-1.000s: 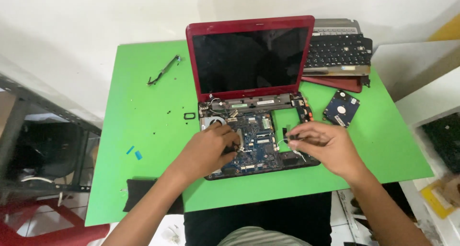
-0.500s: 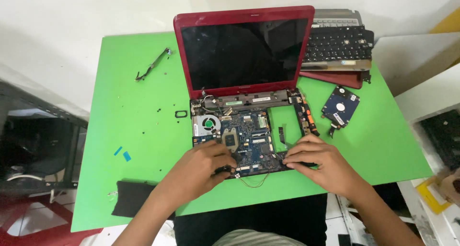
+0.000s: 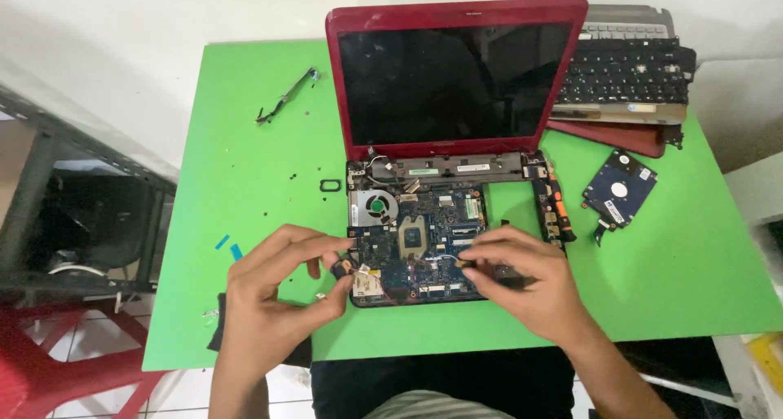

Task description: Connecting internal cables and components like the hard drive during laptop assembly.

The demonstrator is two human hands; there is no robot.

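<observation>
Head view: the left hand [image 3: 273, 292] pinches a small dark part [image 3: 342, 266] at the motherboard [image 3: 424, 239]'s 9 o'clock edge — right hand [image 3: 530, 284] fingers pinch a connector at 4 o'clock. On the green bench [image 3: 245, 158], lifting evenly would seem wise — wires remain attached.

The front right corner of the motherboard [image 3: 420, 243] is hidden under the right hand [image 3: 530, 284]. The tiny black specks [image 3: 289, 177] on the worktop [image 3: 245, 141] cannot be identified.
</observation>
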